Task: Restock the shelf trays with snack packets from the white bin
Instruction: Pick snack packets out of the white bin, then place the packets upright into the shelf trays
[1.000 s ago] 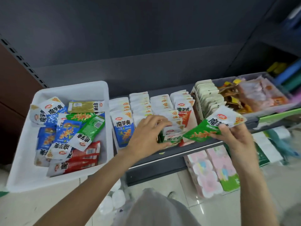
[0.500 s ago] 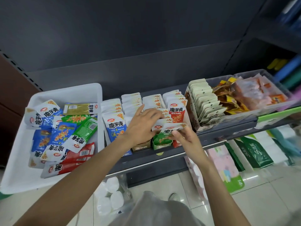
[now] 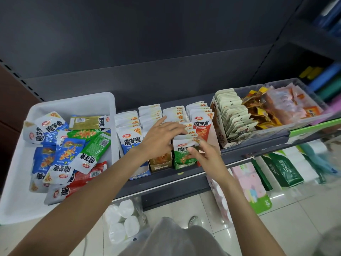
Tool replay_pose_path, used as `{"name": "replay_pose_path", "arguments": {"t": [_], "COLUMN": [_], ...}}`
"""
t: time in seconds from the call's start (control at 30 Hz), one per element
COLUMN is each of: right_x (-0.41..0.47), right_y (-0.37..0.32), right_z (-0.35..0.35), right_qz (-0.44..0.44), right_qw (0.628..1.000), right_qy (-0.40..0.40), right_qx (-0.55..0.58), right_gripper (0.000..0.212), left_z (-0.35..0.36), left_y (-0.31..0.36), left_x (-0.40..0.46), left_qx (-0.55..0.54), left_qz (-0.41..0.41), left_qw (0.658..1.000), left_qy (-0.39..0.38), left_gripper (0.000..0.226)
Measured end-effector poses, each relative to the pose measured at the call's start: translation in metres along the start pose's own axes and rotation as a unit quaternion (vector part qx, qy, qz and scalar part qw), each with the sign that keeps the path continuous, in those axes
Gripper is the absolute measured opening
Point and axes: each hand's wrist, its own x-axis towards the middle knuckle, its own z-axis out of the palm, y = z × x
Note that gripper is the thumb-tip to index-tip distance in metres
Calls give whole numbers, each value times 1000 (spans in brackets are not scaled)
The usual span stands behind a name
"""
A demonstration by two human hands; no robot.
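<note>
Green packet [image 3: 181, 151] upright at the front of the green shelf tray [image 3: 184, 164], pinched by right hand [image 3: 206, 154] to seat it. Left hand [image 3: 160, 139], fingers spread, pressing the row behind toward the far side, likely to make room. More packets loose in the white bin [image 3: 16, 182], far left.

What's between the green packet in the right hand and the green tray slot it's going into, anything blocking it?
Nothing visible blocks it. The right hand pinches the green packet already at the front of the green tray, while the left hand presses the packets behind it back.
</note>
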Motion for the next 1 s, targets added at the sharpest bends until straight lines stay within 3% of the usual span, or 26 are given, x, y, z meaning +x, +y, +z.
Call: {"name": "replay_pose_path", "arguments": {"t": [0.23, 0.43, 0.6, 0.67, 0.73, 0.83, 0.93, 1.0], "right_x": [-4, -4, -13, -14, -12, -3, 3, 1], "right_y": [13, 1, 25, 33, 38, 42, 37, 31], "right_z": [-3, -6, -5, 1, 4, 2, 3, 8], "right_qz": [41, -1, 24, 30, -4, -98, -67, -18], "right_qw": [997, 998, 998, 999, 996, 946, 956, 968], "right_qy": [33, -24, -38, -15, 33, 119, 86, 107], "right_qx": [52, 54, 51, 24, -86, -285, -271, -226], "right_gripper": [29, 26, 24, 26, 30, 38, 32, 32], "left_z": [-8, -8, -4, -5, -7, -9, -11, -14], "left_y": [-1, -1, -3, -2, -1, -3, -6, -6], "left_x": [3, 3, 2, 2, 2, 1, 2, 2], "left_qx": [-12, -13, -14, -15, -15, -20, -23, -27], "left_qz": [-10, -5, -2, -2, -4, 3, 11, 6], "left_qw": [999, 999, 999, 999, 999, 998, 997, 996], "left_qy": [-40, -43, -35, -34, -39, -52, -68, -83], "left_gripper": [45, 48, 44, 44, 43, 41, 39, 38]}}
